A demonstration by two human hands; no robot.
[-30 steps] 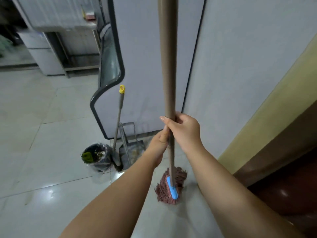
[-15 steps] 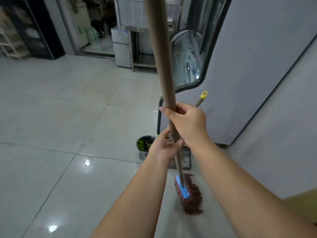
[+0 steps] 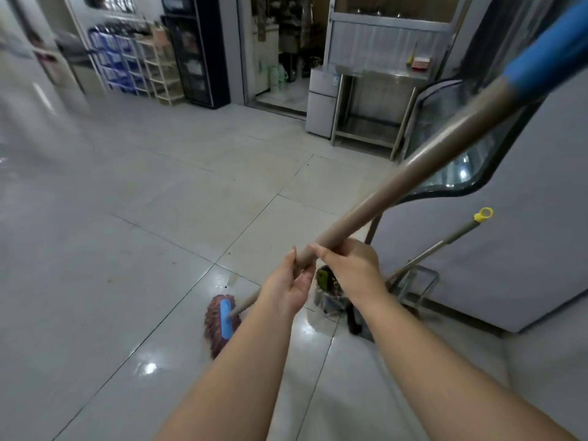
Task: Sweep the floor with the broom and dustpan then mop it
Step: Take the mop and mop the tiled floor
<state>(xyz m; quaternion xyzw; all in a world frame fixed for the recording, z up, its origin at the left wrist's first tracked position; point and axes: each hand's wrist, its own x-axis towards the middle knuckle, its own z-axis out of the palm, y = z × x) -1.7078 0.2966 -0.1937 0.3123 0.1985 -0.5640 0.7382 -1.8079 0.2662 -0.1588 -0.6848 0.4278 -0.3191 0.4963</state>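
Landmark: mop head (image 3: 221,324), reddish strings with a blue clamp, lying on the tiled floor (image 3: 127,249).

- Far behind it, to its left: shelving rack (image 3: 133,63) holding blue bins.
- Just right of it: left hand (image 3: 286,289), fingers wrapped round the mop handle (image 3: 397,183).
- Handle: tan, slanting up and right from the head to a blue grip (image 3: 550,55).
- Next right: right hand (image 3: 353,270), clasping the handle directly above the left hand.
- Behind the hands: small lined bin (image 3: 327,291).
- Farther right: broom (image 3: 445,243), yellow-capped, and dustpan (image 3: 413,284), leaning at a grey panel (image 3: 525,233).
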